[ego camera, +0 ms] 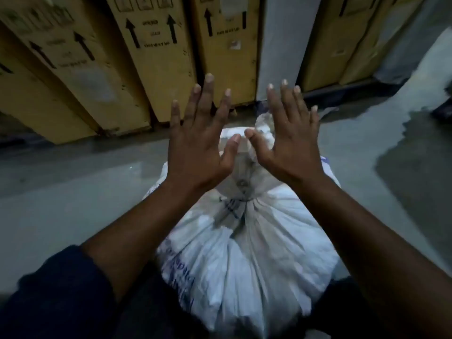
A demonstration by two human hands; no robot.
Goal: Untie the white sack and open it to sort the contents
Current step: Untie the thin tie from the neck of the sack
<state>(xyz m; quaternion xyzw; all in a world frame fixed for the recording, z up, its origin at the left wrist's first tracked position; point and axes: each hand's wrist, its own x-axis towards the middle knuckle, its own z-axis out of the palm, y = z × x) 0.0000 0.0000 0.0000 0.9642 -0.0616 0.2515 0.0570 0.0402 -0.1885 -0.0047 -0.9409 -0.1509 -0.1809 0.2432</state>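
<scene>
Item 1, nearest: dark sleeve (61,289) on the left forearm, pushed back above the elbow; both forearms are reaching forward over the load.

Item 2: white sack (244,253), woven, with blue print, lying on the floor directly in front of the person. It is looking full and rounded. Its neck is gathered tight at the tie (241,199), with pleats radiating out from that point. Beyond the tie, the loose sack mouth (265,128) is sticking up, crumpled.

Item 3: left hand (200,148), fingers spread wide, palm down, grasping nothing. It is hovering above the sack neck; contact cannot be confirmed.

Item 4: right hand (291,145), likewise splayed and empty, thumb tip nearly meeting the left thumb over the neck.

Item 5: grey floor (73,192), bare concrete, paler patch at far right.

Item 6, farthest: yellow cartons (151,57), standing side by side, printed with black upward arrows; a pale panel (281,45) is standing between them.

Status, as judged: the sack is appearing fully tied, nothing is showing from inside. Untying, opening and sorting are all remaining. The tie is sitting below the wrists, so the hands would need to be drawing back toward it.
</scene>
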